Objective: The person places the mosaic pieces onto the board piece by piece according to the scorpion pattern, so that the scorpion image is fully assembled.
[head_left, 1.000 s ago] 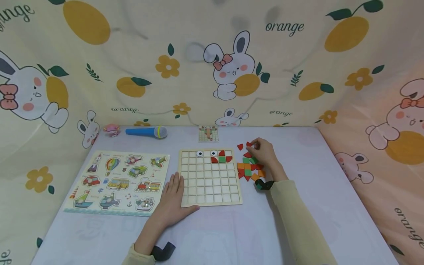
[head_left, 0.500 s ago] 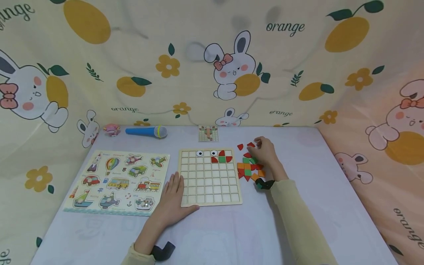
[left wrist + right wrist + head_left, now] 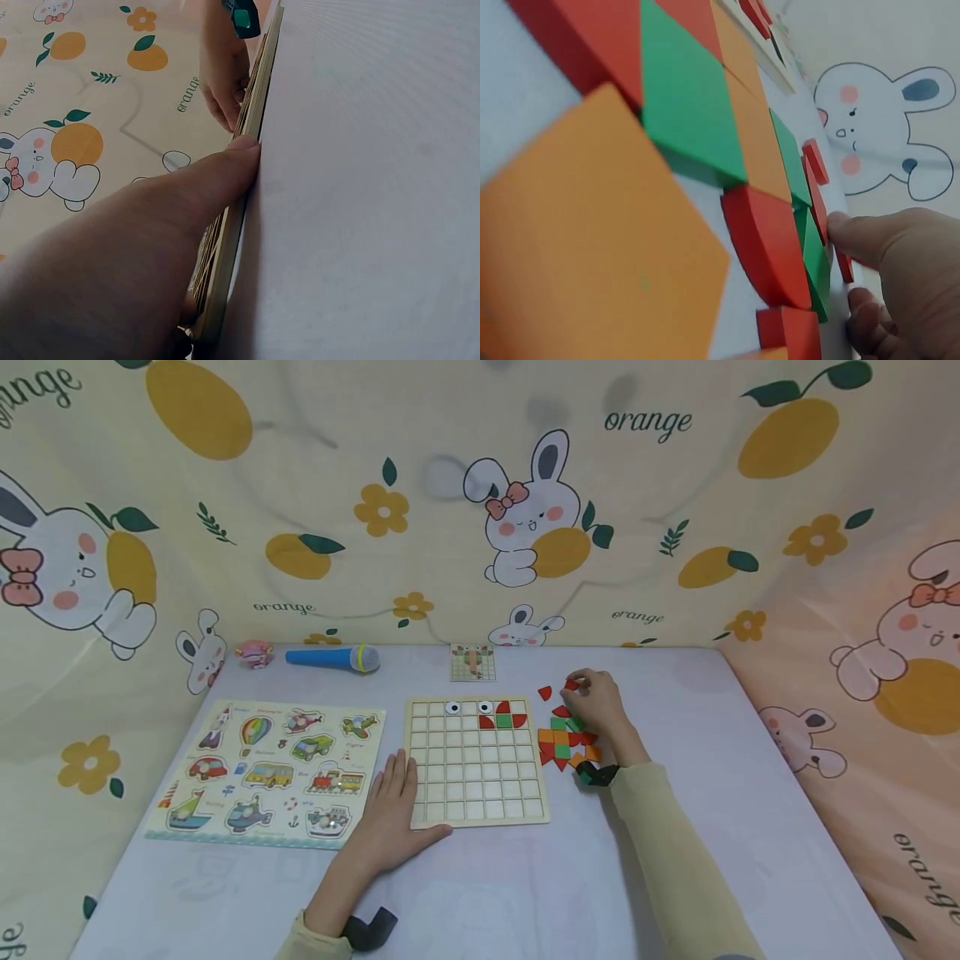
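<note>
My left hand (image 3: 386,810) rests at the near left corner of a wooden grid board (image 3: 477,825), fingers straight along its left side and thumb against its front edge. On the board's top rows lie two eye tiles (image 3: 453,708), several red quarter-round tiles and a green square tile (image 3: 503,721). Beyond the loose coloured tiles (image 3: 562,737), right of the board, my right hand (image 3: 602,703) pinches a red tile (image 3: 572,684) between thumb and fingers. In the right wrist view that red tile (image 3: 845,266) is mostly hidden behind the thumb.
A small pattern card (image 3: 472,662) lies behind the board. To the left is a vehicle picture puzzle (image 3: 292,777). A blue toy microphone (image 3: 322,658) and a pink figurine (image 3: 254,653) sit at the back left. Patterned cloth (image 3: 450,552) hangs behind the table.
My right fingers have shifted slightly, and the red tile at their tips has moved a little to the right and turned. The left hand has stayed still on the board.
</note>
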The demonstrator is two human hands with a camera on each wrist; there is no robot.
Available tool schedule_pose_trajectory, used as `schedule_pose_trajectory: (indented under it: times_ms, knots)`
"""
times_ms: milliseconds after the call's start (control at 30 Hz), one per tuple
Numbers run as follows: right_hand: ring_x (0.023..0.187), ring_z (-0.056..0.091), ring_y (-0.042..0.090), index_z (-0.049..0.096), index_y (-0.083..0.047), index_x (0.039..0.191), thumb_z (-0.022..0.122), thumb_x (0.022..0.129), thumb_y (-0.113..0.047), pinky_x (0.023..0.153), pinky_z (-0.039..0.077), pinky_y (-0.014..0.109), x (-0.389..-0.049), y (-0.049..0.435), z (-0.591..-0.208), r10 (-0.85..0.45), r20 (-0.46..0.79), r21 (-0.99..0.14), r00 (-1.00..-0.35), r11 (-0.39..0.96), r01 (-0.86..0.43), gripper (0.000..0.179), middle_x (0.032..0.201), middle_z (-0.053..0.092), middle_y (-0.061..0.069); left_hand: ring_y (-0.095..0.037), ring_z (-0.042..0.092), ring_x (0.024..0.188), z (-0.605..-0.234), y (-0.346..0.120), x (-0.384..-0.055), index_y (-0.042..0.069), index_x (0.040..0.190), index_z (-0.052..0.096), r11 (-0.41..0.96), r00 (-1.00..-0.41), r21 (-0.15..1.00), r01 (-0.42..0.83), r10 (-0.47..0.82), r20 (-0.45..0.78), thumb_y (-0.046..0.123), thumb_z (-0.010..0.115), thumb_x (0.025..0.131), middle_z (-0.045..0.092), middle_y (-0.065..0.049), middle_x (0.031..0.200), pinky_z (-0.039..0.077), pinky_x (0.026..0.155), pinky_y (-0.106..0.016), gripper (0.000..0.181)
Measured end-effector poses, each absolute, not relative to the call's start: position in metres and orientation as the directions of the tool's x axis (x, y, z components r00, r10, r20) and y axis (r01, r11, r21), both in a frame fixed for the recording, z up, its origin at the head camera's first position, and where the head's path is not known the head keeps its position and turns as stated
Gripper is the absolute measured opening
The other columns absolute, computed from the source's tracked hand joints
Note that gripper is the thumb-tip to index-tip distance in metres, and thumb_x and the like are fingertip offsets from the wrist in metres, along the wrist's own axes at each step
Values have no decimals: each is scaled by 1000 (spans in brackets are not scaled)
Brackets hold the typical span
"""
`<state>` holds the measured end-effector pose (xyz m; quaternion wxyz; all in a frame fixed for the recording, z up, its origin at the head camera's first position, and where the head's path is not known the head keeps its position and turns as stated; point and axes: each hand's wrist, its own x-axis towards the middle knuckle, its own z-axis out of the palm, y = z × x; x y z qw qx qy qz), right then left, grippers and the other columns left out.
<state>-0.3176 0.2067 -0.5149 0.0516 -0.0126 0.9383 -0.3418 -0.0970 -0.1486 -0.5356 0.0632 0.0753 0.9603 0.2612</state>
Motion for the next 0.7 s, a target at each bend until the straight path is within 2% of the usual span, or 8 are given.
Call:
schedule_pose_trajectory:
  times_ms: [267, 500, 700]
  knots:
    - [113, 54, 35, 66, -7, 136, 66, 106, -32, 99, 53, 51, -320, 214, -518, -178, -63, -620, -982, 778, -102, 39, 129, 58, 20, -40, -4, 164, -534, -149, -98, -9, 165, 17, 858, -978, 503, 103, 180, -107, 67, 76, 87, 3, -26, 175, 6, 132, -58, 123]
    - [118, 53, 36, 66, -9, 138, 67, 106, -33, 103, 52, 53, -316, 212, -513, -208, -78, -656, -975, 747, -107, 40, 135, 57, 19, -42, 0, 164, -534, -149, -97, -10, 164, 21, 854, -980, 508, 111, 180, -89, 65, 77, 86, 7, -28, 175, 9, 131, -60, 122]
    - [104, 57, 31, 69, -7, 134, 71, 104, -30, 87, 53, 41, -313, 180, -497, -277, -54, -663, -959, 729, -173, 38, 123, 65, 15, -42, 1, 164, -532, -149, -96, -10, 164, 20, 847, -980, 521, 109, 180, -87, 64, 77, 86, 7, -28, 175, 9, 131, -59, 122]
